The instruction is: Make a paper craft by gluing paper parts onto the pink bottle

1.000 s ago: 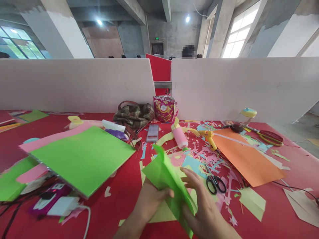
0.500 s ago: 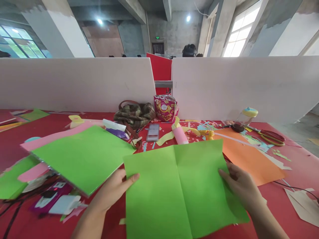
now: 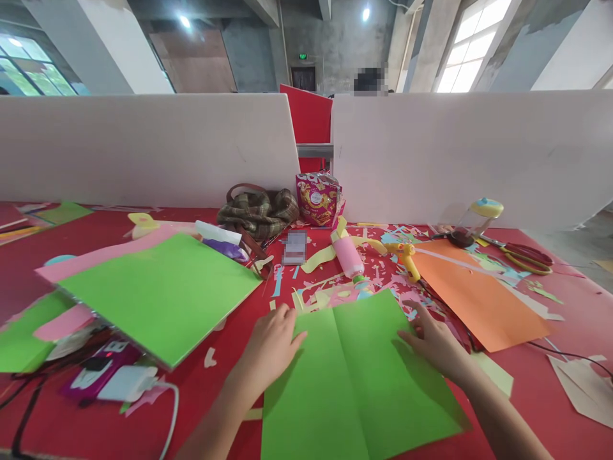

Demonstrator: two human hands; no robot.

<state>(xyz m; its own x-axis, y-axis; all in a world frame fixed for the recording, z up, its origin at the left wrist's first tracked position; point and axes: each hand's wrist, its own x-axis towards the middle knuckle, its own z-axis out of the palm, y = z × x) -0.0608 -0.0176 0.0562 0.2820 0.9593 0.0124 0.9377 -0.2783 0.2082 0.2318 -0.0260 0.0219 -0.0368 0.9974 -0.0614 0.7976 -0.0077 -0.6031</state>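
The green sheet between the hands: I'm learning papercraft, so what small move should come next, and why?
Perhaps smooth the green sheet along its crease with the right hand while the left hand steadies the left side: the crease runs down the sheet's middle, and the hands are at opposite sides.

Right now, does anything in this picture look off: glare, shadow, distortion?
In the head view, the upper-right window is washed out white; a soft shadow lies on the creased green sheet by the right hand; blocky pixels hide a patch on the table; the left pillar leans, probably wide-lens stretch.
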